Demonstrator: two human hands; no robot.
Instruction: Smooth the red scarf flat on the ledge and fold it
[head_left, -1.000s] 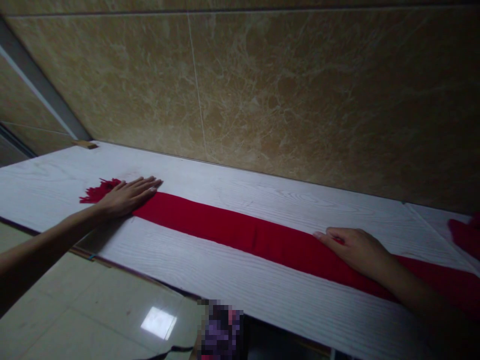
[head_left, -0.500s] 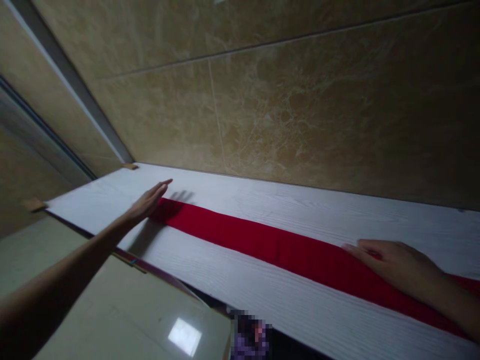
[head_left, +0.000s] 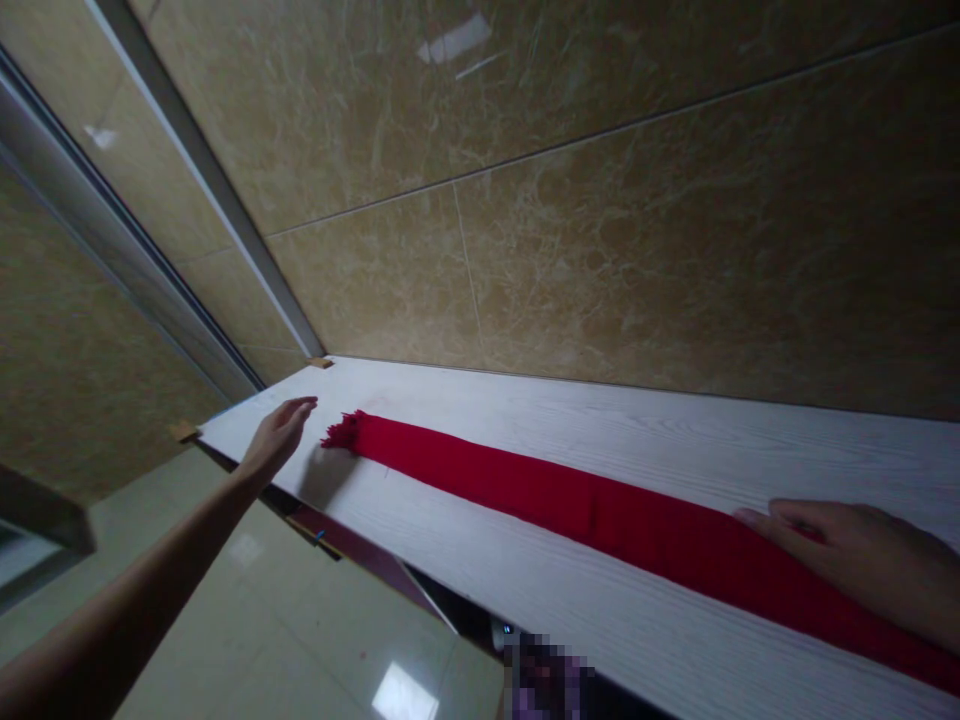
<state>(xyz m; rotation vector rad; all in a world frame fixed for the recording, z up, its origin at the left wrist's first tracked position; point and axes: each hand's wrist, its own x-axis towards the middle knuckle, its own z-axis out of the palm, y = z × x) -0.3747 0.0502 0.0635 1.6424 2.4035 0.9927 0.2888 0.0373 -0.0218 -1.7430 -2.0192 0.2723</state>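
Observation:
A long red scarf (head_left: 517, 485) lies flat on a white wood-grain tabletop (head_left: 450, 535). Its fringed end (head_left: 343, 430) points left, and its other end runs out of view at the right. My left hand (head_left: 279, 435) hovers just left of the fringe, fingers stretched out and holding nothing. At the right, my right hand (head_left: 874, 565) is over the scarf near its far edge, with thumb extended and fingers loosely bent. A gap shows between thumb and forefinger; contact with the cloth is hard to make out.
Behind the tabletop rises a brown marbled tile wall (head_left: 600, 280). Small wooden pieces (head_left: 321, 362) sit at the left corners. A metal-framed panel (head_left: 202, 170) stands at the left. Below are a pale tiled floor (head_left: 285, 620) and a pixelated patch (head_left: 547, 680) by the front edge.
My left hand has moved off the scarf's left end, exposing the fringe. The view has shifted, so the table appears further right and lower. My right hand stays over the scarf.

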